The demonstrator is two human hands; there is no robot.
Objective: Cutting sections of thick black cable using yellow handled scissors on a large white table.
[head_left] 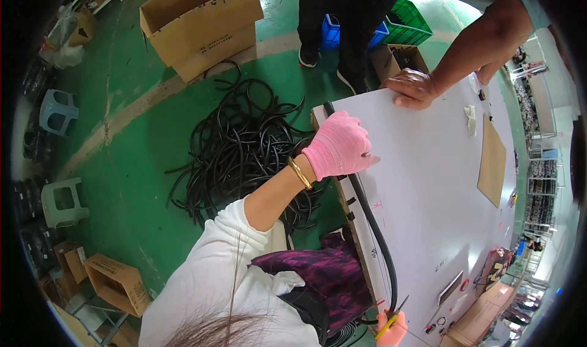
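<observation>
My left hand, in a pink knit glove, is closed around a black rubber hose along the near-left edge of the white table. One end of the hose sticks out past my fist at the table's far corner. From the fist, the hose bows down the board toward my right hand, also pink-gloved, at the lower edge of the picture. That hand grips a yellow-handled cutter with a dark pointed tip beside the hose. My right fingers are partly cut off by the frame.
A tangled heap of black hoses lies on the green floor left of the table. Another person's hand leans on the table's far side. A brown cardboard piece lies on the tabletop. An open carton and plastic stools stand beyond.
</observation>
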